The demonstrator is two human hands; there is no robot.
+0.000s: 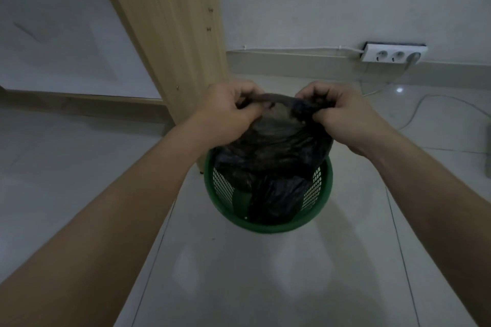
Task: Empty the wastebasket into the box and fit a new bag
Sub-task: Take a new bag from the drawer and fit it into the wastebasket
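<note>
A round green mesh wastebasket [268, 225] stands on the pale tiled floor at the middle of the view. A dark plastic bag [273, 167] sits in it and bulges above the rim. My left hand [228, 109] and my right hand [342, 111] each grip a bunched part of the bag's top edge, pulled taut between them above the basket. What is inside the bag is hidden. No box is in view.
A light wooden furniture panel [170, 34] stands just behind and left of the basket. A white power strip [393, 54] lies against the back wall at right, with cables [414, 111] trailing across the floor. A dark object shows at the right edge.
</note>
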